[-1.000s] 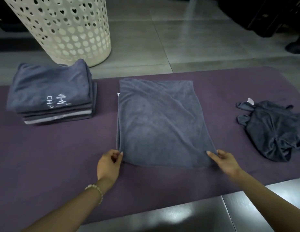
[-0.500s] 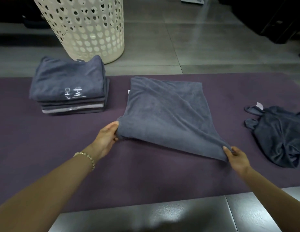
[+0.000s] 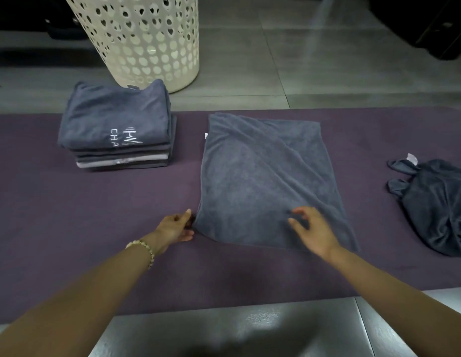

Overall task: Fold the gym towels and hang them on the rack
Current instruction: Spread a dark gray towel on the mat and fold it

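Left hand [image 3: 176, 226] sat at the near-left corner of the towel [image 3: 262, 181], thumb and fingers parted around it; we could not tell whether it pinched the cloth. Right hand [image 3: 311, 228] was blurred, fingers loosely spread over the near edge, gripping nothing. We found the towel flat on the mat [image 3: 69, 228], long axis running away from the person, between the stack [image 3: 116, 124] and a crumpled towel [image 3: 440, 202] cut off at right.

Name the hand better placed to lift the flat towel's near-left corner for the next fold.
Left, probably. The left hand is at the near-left corner of the flat towel; the right hand, blurred, is over its near middle, farther off.
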Demonstrator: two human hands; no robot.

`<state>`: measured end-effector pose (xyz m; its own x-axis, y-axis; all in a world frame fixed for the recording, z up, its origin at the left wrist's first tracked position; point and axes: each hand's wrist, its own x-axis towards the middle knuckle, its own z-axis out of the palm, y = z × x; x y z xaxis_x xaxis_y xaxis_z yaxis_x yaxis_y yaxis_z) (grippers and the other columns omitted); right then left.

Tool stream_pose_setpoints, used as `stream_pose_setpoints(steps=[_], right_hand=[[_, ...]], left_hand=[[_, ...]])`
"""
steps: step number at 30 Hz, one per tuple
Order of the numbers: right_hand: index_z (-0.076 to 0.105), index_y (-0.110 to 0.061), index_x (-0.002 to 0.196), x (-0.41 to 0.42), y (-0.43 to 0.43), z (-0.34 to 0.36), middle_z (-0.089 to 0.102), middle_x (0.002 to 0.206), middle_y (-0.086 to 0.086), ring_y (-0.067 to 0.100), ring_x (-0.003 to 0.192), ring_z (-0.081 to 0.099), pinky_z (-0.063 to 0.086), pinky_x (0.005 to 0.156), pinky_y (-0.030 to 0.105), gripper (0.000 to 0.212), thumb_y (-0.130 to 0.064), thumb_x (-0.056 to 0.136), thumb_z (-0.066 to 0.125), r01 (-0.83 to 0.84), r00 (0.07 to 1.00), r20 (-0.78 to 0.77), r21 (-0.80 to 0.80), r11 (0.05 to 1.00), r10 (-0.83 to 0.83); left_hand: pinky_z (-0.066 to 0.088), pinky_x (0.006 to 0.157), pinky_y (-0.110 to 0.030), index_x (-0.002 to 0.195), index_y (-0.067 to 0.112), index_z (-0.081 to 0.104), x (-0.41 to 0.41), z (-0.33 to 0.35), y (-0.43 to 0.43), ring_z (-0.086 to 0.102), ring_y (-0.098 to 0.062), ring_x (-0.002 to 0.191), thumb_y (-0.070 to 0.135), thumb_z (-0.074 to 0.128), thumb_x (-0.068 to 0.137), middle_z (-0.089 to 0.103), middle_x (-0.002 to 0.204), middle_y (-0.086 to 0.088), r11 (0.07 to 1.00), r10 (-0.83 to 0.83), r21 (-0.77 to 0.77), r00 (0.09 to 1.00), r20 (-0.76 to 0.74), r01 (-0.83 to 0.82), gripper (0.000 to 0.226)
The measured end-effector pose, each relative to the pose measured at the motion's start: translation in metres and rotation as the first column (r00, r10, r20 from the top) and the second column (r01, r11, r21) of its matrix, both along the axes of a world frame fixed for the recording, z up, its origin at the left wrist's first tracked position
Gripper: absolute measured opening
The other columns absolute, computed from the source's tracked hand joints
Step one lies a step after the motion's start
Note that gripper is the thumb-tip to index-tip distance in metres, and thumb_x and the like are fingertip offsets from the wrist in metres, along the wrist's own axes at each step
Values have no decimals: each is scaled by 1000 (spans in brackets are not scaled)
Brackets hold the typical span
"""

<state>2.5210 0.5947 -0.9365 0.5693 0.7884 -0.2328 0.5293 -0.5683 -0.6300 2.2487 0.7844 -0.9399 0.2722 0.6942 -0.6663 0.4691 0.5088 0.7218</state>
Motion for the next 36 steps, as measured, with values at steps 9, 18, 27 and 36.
stream_pose_setpoints(steps=[9,18,27,36], right_hand=[[48,-18,76,-117,113,17,58,68,1,10,58,56,44,51,15,31,-42,88,62,-146,865,-485,4,989,129],[45,-14,68,-121,134,0,56,57,5,16,49,55,44,46,24,36,-31,99,49,54,841,-528,-138,989,-119],[48,-12,69,-114,101,-2,60,62,5,8,48,56,45,46,17,30,-22,96,55,173,683,-722,15,985,-109],[59,-13,89,-114,114,-14,62,79,-3,7,64,56,45,57,13,14,-21,97,52,-44,826,-562,13,999,44]], left_hand=[[54,65,-31,114,7,51,21,8,-8,59,-20,75,44,38,99,59,89,-9,953,83,-297,994,65,-60,42],[48,53,-16,79,16,54,32,2,3,48,-6,65,41,51,95,49,71,3,879,264,-450,946,189,-155,29],[46,38,-18,81,14,39,26,-2,16,53,-5,36,18,55,96,50,61,-6,997,25,65,994,108,-32,23],[45,73,-30,91,9,65,-16,-13,31,57,-19,77,36,52,95,64,81,-4,879,-139,421,965,-224,224,30]])
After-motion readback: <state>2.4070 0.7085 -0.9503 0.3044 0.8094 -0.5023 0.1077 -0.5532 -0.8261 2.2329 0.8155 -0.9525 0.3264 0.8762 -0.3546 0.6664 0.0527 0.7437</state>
